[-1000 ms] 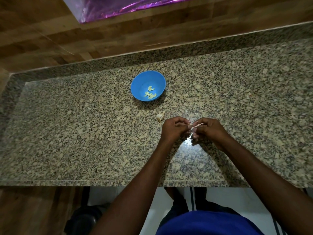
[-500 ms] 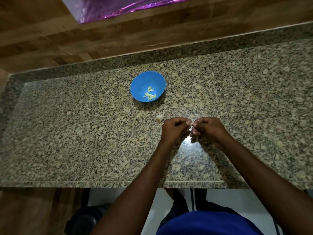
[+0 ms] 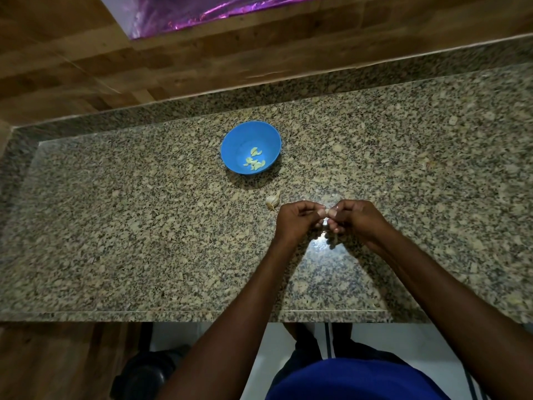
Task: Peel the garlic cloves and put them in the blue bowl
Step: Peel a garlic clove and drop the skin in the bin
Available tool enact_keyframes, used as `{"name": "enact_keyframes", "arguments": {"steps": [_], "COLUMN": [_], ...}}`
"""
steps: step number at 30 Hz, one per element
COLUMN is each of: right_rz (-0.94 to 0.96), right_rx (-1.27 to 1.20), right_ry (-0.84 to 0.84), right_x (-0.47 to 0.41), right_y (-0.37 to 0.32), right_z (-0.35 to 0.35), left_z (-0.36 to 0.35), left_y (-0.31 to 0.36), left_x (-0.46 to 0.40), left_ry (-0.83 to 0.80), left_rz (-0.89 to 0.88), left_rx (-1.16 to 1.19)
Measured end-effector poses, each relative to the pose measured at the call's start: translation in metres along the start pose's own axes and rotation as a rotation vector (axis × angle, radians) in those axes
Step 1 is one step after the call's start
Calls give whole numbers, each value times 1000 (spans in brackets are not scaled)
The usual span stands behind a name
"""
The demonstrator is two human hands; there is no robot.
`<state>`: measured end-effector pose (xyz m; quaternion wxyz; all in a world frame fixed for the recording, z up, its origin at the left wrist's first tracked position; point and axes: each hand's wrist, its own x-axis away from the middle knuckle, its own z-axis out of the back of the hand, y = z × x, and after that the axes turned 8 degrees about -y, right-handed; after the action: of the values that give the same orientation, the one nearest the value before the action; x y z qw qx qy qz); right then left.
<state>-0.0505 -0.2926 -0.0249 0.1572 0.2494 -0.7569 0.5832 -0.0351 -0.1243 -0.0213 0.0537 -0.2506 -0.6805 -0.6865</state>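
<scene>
A blue bowl (image 3: pixel 240 141) stands on the granite counter (image 3: pixel 144 226) and holds several peeled, pale yellow garlic cloves (image 3: pixel 255 162). Just below it, a partial garlic bulb (image 3: pixel 272 200) in its papery skin lies on the counter. My left hand (image 3: pixel 297 220) and my right hand (image 3: pixel 356 219) meet fingertip to fingertip over the counter, both pinching one small garlic clove (image 3: pixel 326 218). That clove is mostly hidden by my fingers. A scrap of skin (image 3: pixel 334 239) shows under my right hand.
A wooden wall (image 3: pixel 86 67) rises behind the counter, with purple foil (image 3: pixel 187 10) at the top. The counter's front edge (image 3: pixel 173 314) runs below my forearms. A dark object (image 3: pixel 144 376) sits on the floor at the lower left.
The strip of skin that stuck out between my hands a second ago is gone from view. My fingertips have closed in tighter around the clove. The bowl and bulb have not moved.
</scene>
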Motion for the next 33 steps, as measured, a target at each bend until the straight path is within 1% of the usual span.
{"name": "enact_keyframes", "arguments": {"steps": [5, 8, 13, 20, 22, 26, 30, 33], "right_rz": [100, 121, 116, 42, -1, -95, -110, -156], "right_rx": [138, 154, 125, 114, 83, -107, -112, -199], "right_ry": [37, 45, 22, 17, -6, -15, -30, -36], "right_x": [3, 4, 4, -6, -8, -10, -9, -8], "right_y": [-4, -6, -6, 3, 5, 4, 2, 3], "right_z": [-4, -5, -5, 1, 3, 6, 9, 11], "left_z": [1, 3, 5, 4, 3, 3, 3, 4], "left_y": [0, 2, 4, 5, 4, 4, 5, 7], "left_x": [-2, -2, 0, -2, -2, 0, -1, -1], "left_ry": [-6, -14, -51, -59, -64, -63, -69, -70], "left_rz": [-8, -2, -8, -64, -86, -104, -90, -106], "left_rx": [-36, -51, -68, -297, -335, -316, -326, -351]}}
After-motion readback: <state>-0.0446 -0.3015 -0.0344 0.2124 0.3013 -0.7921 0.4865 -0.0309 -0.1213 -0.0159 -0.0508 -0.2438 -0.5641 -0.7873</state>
